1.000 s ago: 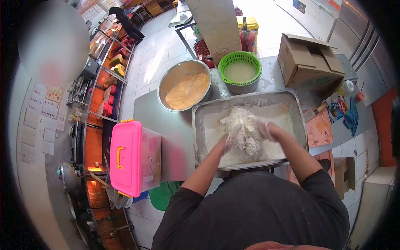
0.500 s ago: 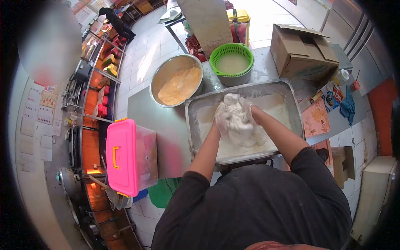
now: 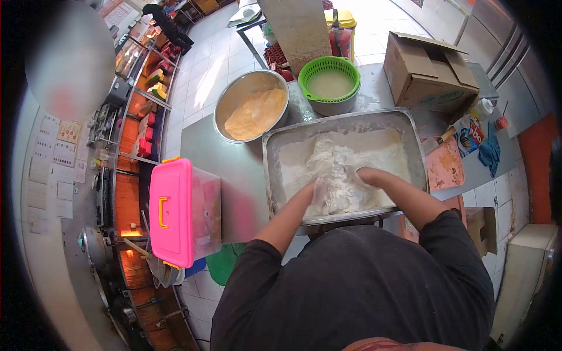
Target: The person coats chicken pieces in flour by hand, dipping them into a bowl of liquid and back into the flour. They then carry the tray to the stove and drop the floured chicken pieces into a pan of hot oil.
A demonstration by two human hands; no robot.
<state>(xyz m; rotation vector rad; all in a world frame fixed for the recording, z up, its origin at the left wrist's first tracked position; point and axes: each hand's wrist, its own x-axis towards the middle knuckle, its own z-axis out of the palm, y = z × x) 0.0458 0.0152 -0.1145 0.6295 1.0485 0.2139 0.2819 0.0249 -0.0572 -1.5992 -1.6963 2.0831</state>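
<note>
A deep metal tray of white flour stands on the table in front of me. Lumpy flour-coated pieces lie heaped down its middle; their kind cannot be made out. My left hand is at the left side of this heap, coated white. Across from it, my right hand reaches into the flour at the heap's right side. Flour covers the fingers of both hands and they blend into the heap, so their grip is hidden.
Behind the tray are a metal bowl of orange-tinted powder and a green basket set in a pot of cloudy liquid. A cardboard box stands back right, a pink-lidded bin at left. Far off, a person bends over.
Both hands have come down and nearer to me in the tray. The floury mass that was raised between them now lies spread along the tray's middle.
</note>
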